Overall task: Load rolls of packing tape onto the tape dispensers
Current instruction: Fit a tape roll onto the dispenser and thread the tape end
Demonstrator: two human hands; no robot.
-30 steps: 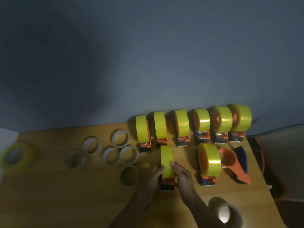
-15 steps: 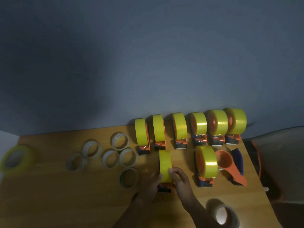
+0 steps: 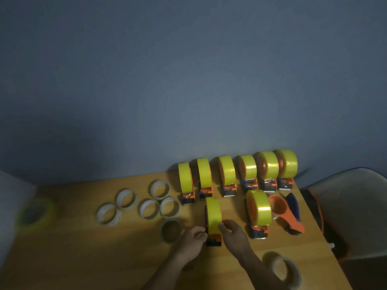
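Observation:
A dispenser loaded with a yellow tape roll stands upright on the wooden table, in front of a row of several loaded orange dispensers along the wall. My left hand grips its left side low down, by the orange base. My right hand holds the roll's right side with the thumb on the yellow tape. Another loaded dispenser stands to the right. An orange dispenser without a roll lies on its side at the far right.
Several empty cardboard tape cores lie left of the dispensers, one darker core beside my left hand. A yellow-green roll sits at the far left, a pale roll near my right forearm. A chair stands off the right edge.
The view shifted slightly. Both hands stayed on the front dispenser, sliding a little lower along its sides; the dispenser stands in the same spot.

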